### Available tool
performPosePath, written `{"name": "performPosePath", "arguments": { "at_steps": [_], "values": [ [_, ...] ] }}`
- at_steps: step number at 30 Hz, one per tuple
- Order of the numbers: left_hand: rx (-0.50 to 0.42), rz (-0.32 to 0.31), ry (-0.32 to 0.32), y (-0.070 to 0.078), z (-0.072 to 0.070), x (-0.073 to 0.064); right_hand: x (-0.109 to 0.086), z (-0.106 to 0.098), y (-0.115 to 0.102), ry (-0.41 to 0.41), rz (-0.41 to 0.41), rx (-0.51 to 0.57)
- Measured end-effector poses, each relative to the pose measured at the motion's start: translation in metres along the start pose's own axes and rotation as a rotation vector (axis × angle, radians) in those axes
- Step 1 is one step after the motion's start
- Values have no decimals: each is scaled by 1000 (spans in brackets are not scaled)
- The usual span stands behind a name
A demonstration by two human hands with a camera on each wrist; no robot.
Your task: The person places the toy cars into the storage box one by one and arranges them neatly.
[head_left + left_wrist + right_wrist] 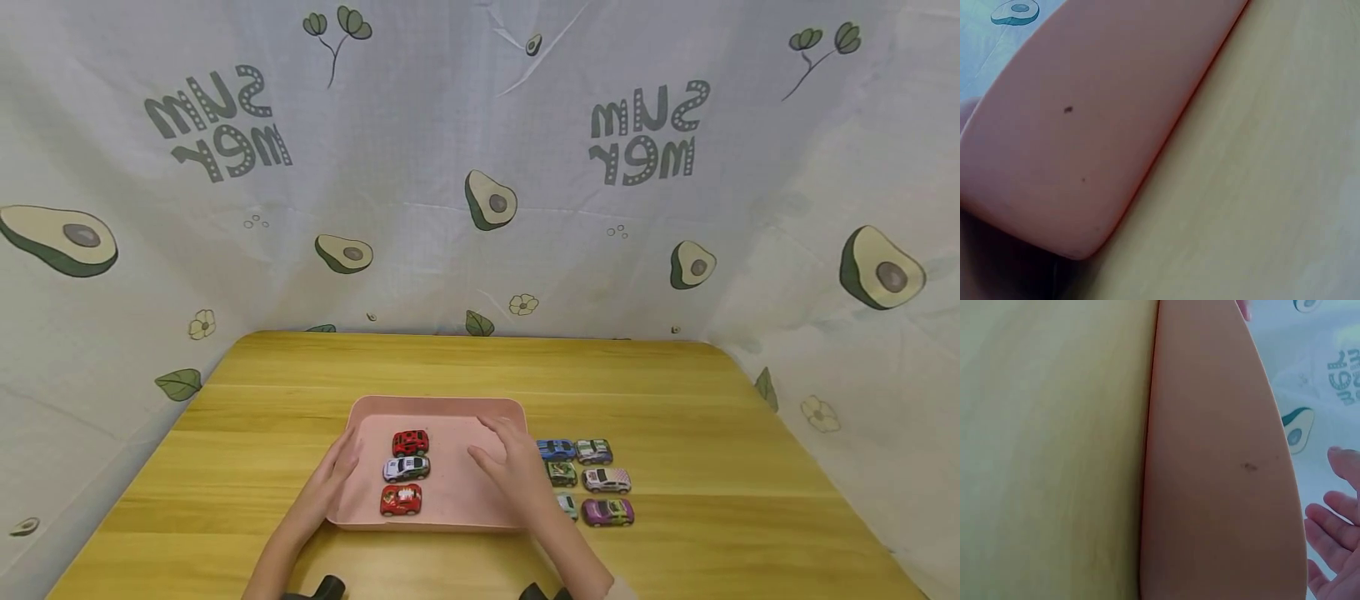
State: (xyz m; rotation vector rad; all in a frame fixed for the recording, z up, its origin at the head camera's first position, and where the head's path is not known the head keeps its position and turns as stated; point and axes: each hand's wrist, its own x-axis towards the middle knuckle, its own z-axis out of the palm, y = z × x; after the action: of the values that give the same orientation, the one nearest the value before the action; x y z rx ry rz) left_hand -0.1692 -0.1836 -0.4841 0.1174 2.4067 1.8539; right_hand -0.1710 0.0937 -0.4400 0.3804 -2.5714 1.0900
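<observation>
A shallow pink plastic tray (457,521) rests on the wooden table. Inside, toward its left, a red toy car (410,442), a white-and-black toy car (407,468) and another red toy car (401,500) form a column. My left hand (330,475) is at the tray's left rim, its thumb over the inside and its fingers loosely extended. Over the tray's right part hovers my right hand (517,467), fingers spread and nothing in its grasp. In the right wrist view, those spread fingers (1329,531) show beyond the tray's front wall (1222,456).
Right of the tray, several toy cars stand in rows, among them a blue one (556,450), a white one (607,480) and a purple one (608,512). My right hand and forearm partly hide the nearest ones. A printed cloth (420,167) hangs behind the table (720,467).
</observation>
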Motion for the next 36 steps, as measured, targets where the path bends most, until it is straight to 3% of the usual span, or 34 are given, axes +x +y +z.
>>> {"name": "performPosePath", "arguments": {
  "at_steps": [6,17,23,36],
  "values": [
    [1,5,-1,0,0,0,-6,-8,7,21,47,-14],
    [-8,16,-33,-5,-15,20,-1,-15,14,58,75,-54],
    [-4,17,-48,-3,-22,25,3,-20,23,29,137,-96],
    [-6,2,-62,-2,-25,31,-5,-45,48,-12,149,-89]
  ]
}}
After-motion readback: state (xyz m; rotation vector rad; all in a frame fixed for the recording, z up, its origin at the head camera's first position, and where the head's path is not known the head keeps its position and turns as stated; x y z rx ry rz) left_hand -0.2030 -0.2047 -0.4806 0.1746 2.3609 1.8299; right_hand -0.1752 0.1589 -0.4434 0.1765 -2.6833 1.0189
